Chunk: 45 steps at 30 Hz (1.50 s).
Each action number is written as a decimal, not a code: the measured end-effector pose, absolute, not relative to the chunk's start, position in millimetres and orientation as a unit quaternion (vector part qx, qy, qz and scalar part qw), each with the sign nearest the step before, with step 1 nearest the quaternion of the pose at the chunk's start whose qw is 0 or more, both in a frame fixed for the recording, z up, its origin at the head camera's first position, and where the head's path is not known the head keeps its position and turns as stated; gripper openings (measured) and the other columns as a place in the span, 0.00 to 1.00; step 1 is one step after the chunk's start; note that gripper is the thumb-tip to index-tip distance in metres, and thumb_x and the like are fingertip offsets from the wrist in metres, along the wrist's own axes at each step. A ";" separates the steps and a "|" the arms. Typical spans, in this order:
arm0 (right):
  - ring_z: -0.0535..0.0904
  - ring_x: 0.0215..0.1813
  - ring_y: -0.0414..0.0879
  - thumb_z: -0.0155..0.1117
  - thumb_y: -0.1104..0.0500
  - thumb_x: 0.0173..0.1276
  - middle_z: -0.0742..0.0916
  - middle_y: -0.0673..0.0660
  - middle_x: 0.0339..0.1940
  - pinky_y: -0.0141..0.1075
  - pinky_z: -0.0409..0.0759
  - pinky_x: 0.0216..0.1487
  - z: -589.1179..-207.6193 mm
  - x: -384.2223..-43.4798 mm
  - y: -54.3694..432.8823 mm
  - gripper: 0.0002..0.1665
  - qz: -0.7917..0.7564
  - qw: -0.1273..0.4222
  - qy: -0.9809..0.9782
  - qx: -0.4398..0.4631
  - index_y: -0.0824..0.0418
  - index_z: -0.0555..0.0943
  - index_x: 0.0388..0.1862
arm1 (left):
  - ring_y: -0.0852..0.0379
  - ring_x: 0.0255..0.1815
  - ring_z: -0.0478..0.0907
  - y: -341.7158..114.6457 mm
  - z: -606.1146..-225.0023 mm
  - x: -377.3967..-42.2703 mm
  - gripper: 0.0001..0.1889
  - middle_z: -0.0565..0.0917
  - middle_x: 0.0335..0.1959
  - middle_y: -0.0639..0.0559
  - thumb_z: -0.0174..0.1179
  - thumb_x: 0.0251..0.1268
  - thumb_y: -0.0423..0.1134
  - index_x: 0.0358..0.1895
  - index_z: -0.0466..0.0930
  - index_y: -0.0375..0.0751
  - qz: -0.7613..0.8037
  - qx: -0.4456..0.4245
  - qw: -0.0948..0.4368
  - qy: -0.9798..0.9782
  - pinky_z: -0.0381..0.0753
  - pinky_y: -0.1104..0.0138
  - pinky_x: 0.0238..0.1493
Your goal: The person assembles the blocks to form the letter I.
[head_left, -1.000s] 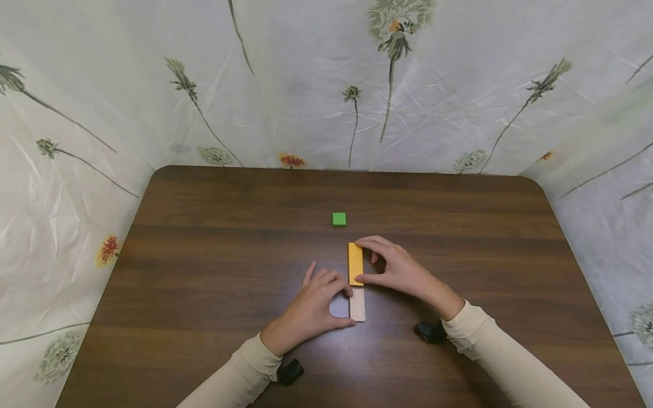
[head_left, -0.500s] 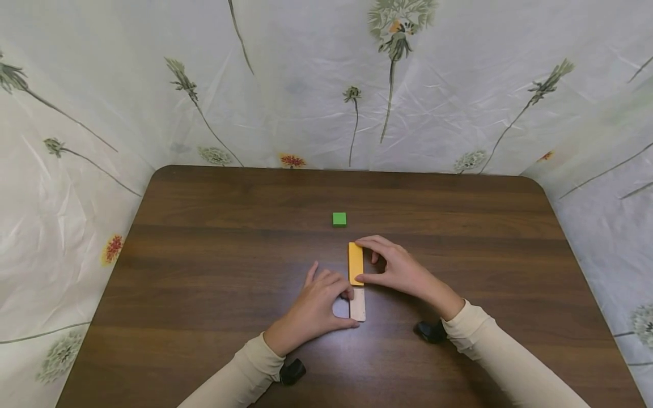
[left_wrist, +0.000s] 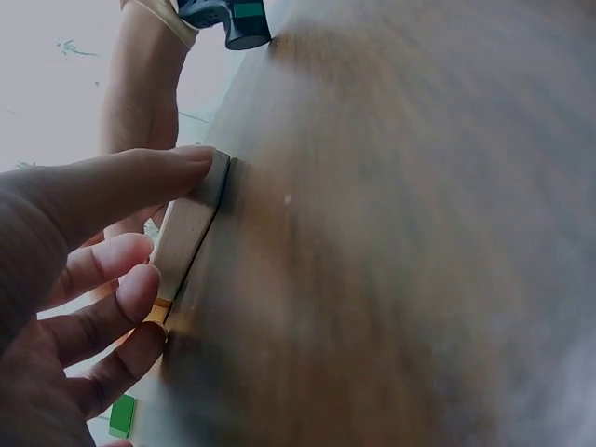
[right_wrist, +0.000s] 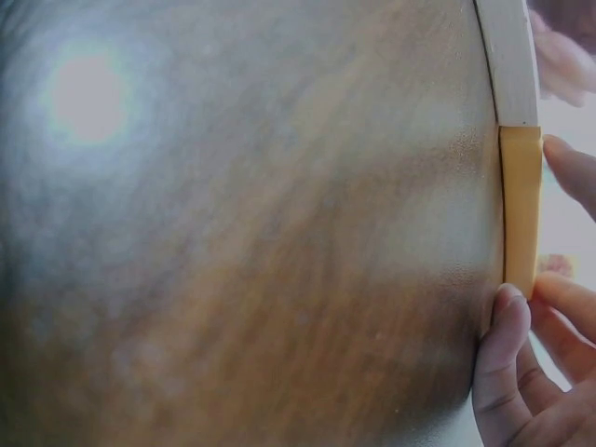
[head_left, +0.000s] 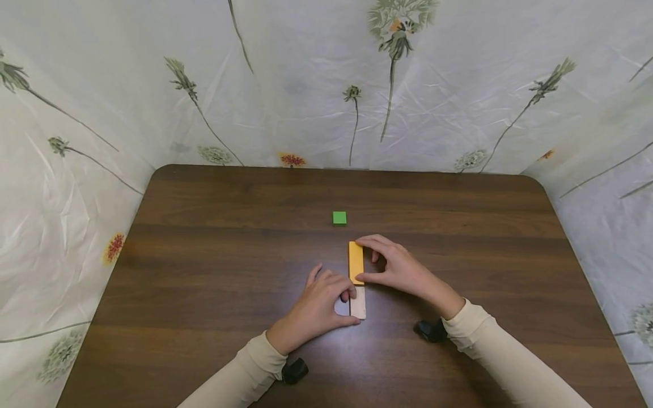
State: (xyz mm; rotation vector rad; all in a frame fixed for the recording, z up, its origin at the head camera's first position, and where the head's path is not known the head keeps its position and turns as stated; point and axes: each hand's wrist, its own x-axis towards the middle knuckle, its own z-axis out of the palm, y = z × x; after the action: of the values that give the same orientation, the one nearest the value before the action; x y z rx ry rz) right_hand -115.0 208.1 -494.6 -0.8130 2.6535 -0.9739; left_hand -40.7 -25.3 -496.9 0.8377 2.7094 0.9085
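A yellow rectangular block [head_left: 355,262] and a pale wooden block [head_left: 359,306] lie flat on the table, end to end in one line. My left hand [head_left: 317,306] holds the pale block from the left, thumb at its near end and fingers curled by the seam. In the left wrist view the thumb presses that block's end [left_wrist: 191,223]. From the right, my right hand [head_left: 400,272] grips the yellow block, thumb by its near end and forefinger at the far end. The right wrist view shows the two blocks' ends meeting, with fingertips round the yellow block [right_wrist: 521,205].
A small green square block [head_left: 339,219] lies farther back, slightly left of the line. Brown wood-grain table [head_left: 204,249] surrounds the blocks. Flower-printed curtain [head_left: 306,85] hangs behind its back edge and at both sides. Black wrist devices [head_left: 430,331] sit under the cream sleeves.
My left hand has shifted slightly to the right, its thumb farther over the pale block's near end. The pale block sits a touch closer to the yellow one. My right hand looks still.
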 end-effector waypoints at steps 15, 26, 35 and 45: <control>0.74 0.41 0.39 0.80 0.45 0.60 0.81 0.48 0.61 0.30 0.75 0.36 -495.6 -115.9 209.2 0.42 -0.321 0.113 0.902 -0.266 0.53 0.76 0.72 | 0.62 0.45 0.70 -25.5 -499.9 -43.0 0.21 0.80 0.33 0.62 0.81 0.51 0.55 0.40 0.79 0.54 0.305 0.276 0.073 0.908 0.54 0.37 0.79; 0.75 0.41 0.39 0.81 0.44 0.60 0.81 0.47 0.62 0.30 0.75 0.36 -496.5 -115.1 208.6 0.43 -0.322 0.109 0.901 -0.268 0.53 0.76 0.72 | 0.61 0.46 0.71 -25.3 -501.7 -43.0 0.21 0.81 0.37 0.62 0.81 0.50 0.55 0.41 0.80 0.54 0.308 0.275 0.070 0.908 0.54 0.37 0.79; 0.74 0.41 0.39 0.81 0.45 0.60 0.82 0.50 0.62 0.30 0.75 0.37 -495.3 -114.8 207.8 0.43 -0.331 0.110 0.897 -0.270 0.54 0.76 0.72 | 0.61 0.46 0.71 -25.6 -501.7 -43.1 0.22 0.82 0.39 0.62 0.81 0.50 0.55 0.41 0.81 0.54 0.307 0.277 0.066 0.908 0.55 0.36 0.79; 0.74 0.41 0.39 0.81 0.45 0.60 0.82 0.49 0.61 0.30 0.75 0.37 -495.1 -114.8 207.4 0.43 -0.328 0.115 0.899 -0.267 0.54 0.76 0.72 | 0.61 0.46 0.71 -25.6 -502.2 -43.1 0.22 0.82 0.39 0.62 0.81 0.49 0.55 0.41 0.81 0.53 0.308 0.276 0.065 0.908 0.55 0.37 0.79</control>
State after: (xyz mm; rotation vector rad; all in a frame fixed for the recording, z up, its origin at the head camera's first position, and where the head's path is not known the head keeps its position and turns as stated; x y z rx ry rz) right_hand -114.8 207.4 -495.1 -0.7809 2.6342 -0.9600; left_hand -43.1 -25.6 -502.2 0.8341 2.7400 0.9300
